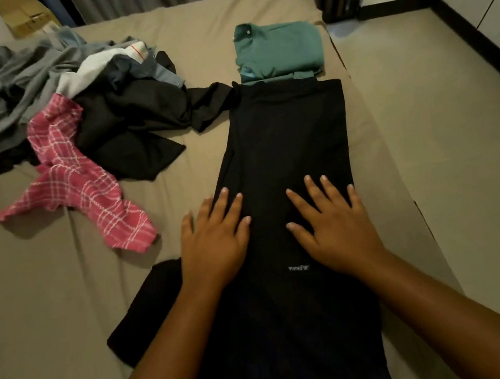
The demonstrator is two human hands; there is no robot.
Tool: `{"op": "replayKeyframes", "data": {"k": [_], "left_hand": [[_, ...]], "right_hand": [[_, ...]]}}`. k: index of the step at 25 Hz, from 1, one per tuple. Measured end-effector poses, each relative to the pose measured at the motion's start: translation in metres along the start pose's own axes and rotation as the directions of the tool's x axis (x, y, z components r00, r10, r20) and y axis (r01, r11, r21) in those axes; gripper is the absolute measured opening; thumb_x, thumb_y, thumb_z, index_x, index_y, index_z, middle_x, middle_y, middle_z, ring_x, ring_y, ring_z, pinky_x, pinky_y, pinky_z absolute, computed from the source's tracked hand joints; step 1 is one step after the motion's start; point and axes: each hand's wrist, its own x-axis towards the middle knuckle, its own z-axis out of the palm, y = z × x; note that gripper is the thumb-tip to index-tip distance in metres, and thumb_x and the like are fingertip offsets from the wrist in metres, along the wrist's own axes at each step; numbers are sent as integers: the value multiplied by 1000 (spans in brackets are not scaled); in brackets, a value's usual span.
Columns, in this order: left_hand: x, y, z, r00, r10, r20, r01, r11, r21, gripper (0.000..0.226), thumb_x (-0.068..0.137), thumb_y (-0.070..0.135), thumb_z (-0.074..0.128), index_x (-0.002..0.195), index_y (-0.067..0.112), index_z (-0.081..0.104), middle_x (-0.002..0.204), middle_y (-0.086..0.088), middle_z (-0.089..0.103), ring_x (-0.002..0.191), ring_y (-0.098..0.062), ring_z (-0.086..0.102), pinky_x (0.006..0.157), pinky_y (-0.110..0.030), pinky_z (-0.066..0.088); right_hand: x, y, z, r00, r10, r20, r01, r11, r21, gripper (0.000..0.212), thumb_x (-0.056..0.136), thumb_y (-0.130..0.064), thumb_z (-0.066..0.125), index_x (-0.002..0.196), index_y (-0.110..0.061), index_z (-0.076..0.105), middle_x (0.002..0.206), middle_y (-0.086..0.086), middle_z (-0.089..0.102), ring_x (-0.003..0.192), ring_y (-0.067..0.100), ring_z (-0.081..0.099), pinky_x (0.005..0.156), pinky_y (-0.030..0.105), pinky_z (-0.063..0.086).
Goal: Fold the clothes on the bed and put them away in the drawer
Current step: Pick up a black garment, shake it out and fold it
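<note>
Bedroom, tan-sheeted bed point(50, 319). Black garment point(283, 138) lies lengthwise at centre, running 12 to 6 o'clock. Left hand point(214, 244) and right hand point(333, 228) press flat on it, fingers point(222, 207) straight, gripping nothing. Folded green shirt point(278, 47) at 12, unfolded pile point(62, 88) at 10. Fabric looks light, limp, maybe slippery; best pinched at the hem corners near 6.

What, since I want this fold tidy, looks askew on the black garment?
A black flap, likely a sleeve, sticks out left of the black garment, not folded in; its right edge runs straight. The left hand and right hand lie flat on it.
</note>
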Motion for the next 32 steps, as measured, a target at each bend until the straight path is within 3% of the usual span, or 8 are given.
{"op": "replayKeyframes", "data": {"k": [3,7,11,17,22,27,30,32], "left_hand": [[-18,-27,-1,997,-78,-6,78,997,-25,59,103,58,14,158,38,14,166,8,18,154,-18,14,122,-52,16],[-69,-42,0,966,-231,-113,214,966,-144,58,102,57,29,150,26,40,156,0,42,145,-22,35,117,-52,28],[-113,-53,-23,854,-486,-183,421,854,-306,50,94,47,60,133,16,52,130,-10,60,121,-30,54,105,-47,40],[-138,-69,-42,743,-664,86,649,683,-335,56,90,58,62,127,17,57,131,-11,54,123,-33,46,100,-48,38],[-140,-68,-56,659,-689,301,749,565,-345,61,83,62,68,123,17,59,132,-12,52,124,-34,44,103,-49,36],[-146,-59,-77,782,-599,171,565,565,-601,31,88,35,68,107,14,55,112,-12,65,80,-25,56,71,-35,46],[-148,-20,-90,898,-429,-96,263,699,-665,42,89,33,68,126,22,52,115,-5,66,97,-26,64,80,-38,54],[-151,16,-89,983,-126,-133,8,756,-655,54,89,37,68,138,28,48,125,-1,64,110,-22,64,90,-38,55]], "right_hand": [[-18,17,2,994,112,20,-112,994,15,70,96,-72,13,159,-42,4,170,-1,-1,156,23,-4,122,55,2],[-49,5,-6,971,213,113,-213,977,-10,71,99,-68,16,160,-36,-3,169,5,-9,155,26,-11,122,57,-1],[-95,-51,-6,999,40,9,-40,999,4,70,101,-63,22,161,-31,3,169,9,-6,156,26,-10,124,51,-3],[-130,-65,24,999,-32,14,33,999,-43,78,90,-73,1,160,-36,2,170,4,-2,156,25,-6,124,51,0],[-129,-84,14,998,-18,64,18,1000,11,74,99,-64,25,161,-33,-1,169,9,-9,155,30,-12,124,54,-4],[-136,-106,22,978,-189,91,189,982,3,72,100,-66,19,160,-33,-3,169,3,-13,155,24,-14,124,52,-7],[-137,-99,25,979,-195,61,189,977,97,82,98,-66,31,160,-27,-6,170,2,-7,155,20,-10,124,47,-7],[-144,-93,19,991,-133,-17,124,867,483,95,93,-55,56,161,-26,-4,169,1,11,155,19,11,126,42,10]]}}
